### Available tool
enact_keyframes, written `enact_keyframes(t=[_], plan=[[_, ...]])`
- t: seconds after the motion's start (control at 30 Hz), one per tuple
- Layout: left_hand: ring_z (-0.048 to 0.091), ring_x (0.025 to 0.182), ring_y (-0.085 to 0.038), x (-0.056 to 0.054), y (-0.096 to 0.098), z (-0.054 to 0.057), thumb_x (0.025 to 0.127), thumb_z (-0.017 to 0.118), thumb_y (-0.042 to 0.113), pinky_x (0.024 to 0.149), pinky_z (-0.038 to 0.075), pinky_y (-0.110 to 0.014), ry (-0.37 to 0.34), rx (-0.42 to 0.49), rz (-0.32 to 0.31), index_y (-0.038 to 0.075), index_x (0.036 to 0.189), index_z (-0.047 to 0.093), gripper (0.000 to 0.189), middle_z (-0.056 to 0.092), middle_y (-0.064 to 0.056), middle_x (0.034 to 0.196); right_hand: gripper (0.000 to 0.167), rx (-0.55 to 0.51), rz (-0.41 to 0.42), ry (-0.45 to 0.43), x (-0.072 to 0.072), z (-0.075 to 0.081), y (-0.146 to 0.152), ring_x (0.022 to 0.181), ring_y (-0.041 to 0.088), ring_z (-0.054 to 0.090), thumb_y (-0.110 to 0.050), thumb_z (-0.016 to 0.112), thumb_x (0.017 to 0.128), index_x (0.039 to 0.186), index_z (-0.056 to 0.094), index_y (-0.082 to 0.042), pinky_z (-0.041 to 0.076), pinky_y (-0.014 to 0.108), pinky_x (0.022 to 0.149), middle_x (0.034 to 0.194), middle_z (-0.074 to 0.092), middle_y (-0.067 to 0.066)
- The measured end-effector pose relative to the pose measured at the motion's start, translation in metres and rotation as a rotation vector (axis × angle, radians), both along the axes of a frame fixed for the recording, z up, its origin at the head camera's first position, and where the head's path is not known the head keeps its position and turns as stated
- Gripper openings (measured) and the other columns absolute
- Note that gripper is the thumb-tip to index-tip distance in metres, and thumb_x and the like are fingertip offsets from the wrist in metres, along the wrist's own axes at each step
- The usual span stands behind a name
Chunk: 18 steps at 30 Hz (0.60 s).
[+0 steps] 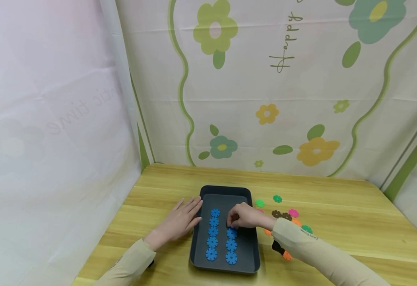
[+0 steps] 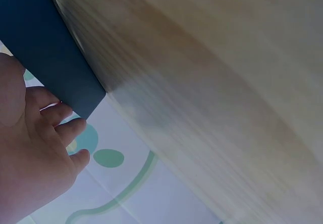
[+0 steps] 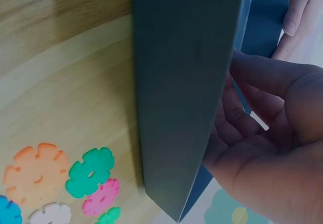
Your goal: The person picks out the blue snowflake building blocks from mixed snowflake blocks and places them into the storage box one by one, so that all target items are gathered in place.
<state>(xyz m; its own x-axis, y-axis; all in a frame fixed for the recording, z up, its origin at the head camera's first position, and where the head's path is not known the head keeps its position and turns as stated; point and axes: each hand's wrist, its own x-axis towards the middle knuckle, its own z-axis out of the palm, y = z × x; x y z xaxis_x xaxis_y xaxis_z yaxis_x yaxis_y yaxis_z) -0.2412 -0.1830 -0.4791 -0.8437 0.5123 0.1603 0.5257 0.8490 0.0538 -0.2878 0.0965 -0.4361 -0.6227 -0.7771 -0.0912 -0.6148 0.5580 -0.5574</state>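
Note:
A dark grey rectangular tray (image 1: pixel 221 267) lies on the table with two columns of blue notched plastic discs, several in the left column (image 1: pixel 213 231) and some in the right column (image 1: pixel 231 245). My right hand (image 1: pixel 245 216) is over the tray, its curled fingertips pinching a blue disc at the top of the right column; the fingers mostly cover that disc. The tray's side wall (image 3: pixel 184 82) hides those fingertips in the right wrist view. With fingers stretched out, my left hand (image 1: pixel 179 220) rests against the tray's left rim, and its fingers touch the outer wall (image 2: pixel 65 67).
Loose discs lie on the wooden table (image 1: pixel 165 182) right of the tray, among them green (image 1: pixel 277 198), pink (image 1: pixel 293 213), brown (image 1: pixel 276 214) and orange (image 1: pixel 287 255) ones. Some are partly behind my right forearm. A patterned curtain (image 1: pixel 237 87) hangs beyond the table's far edge.

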Motion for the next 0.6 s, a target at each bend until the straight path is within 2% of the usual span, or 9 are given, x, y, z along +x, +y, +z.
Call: enact_keyframes(t=[0.17,0.4,0.5,0.6], plan=[[0.035,0.149,-0.027,0.0,0.0,-0.001,0.106,0.04,0.043,0.123,0.026,-0.053,0.004,-0.013,0.004,0.01,0.155,0.034,0.06,0.034,-0.006,0.162,0.006,-0.025,-0.013,-0.011,-0.001,0.004,0.004,0.066,0.002,0.063,-0.002,0.07,0.088,0.086,0.073,-0.007,0.053,0.016,0.063,0.082,0.074,0.003],[0.034,0.15,-0.027,0.0,0.0,-0.001,0.106,0.039,0.044,0.123,0.026,-0.053,-0.012,-0.012,0.01,0.01,0.155,0.033,0.061,0.033,-0.006,0.163,0.005,-0.107,-0.005,0.006,-0.003,0.016,0.023,0.07,0.006,0.066,-0.002,0.068,0.089,0.092,0.072,0.001,0.053,0.015,0.066,0.085,0.073,0.008],[0.033,0.15,-0.027,0.0,0.001,0.0,0.106,0.038,0.045,0.123,0.026,-0.053,-0.016,-0.011,0.012,0.01,0.155,0.034,0.061,0.032,-0.006,0.163,0.007,-0.119,-0.042,0.01,-0.002,0.024,0.034,0.07,0.004,0.062,-0.005,0.067,0.091,0.094,0.071,0.0,0.053,0.017,0.065,0.085,0.072,0.006],[0.034,0.15,-0.027,0.0,0.001,-0.001,0.106,0.038,0.045,0.123,0.026,-0.053,-0.013,-0.009,0.014,0.01,0.155,0.034,0.061,0.032,-0.005,0.163,0.006,-0.131,-0.09,0.024,0.0,0.028,0.047,0.069,0.008,0.063,-0.009,0.067,0.093,0.094,0.07,-0.003,0.052,0.019,0.063,0.086,0.071,0.005]])
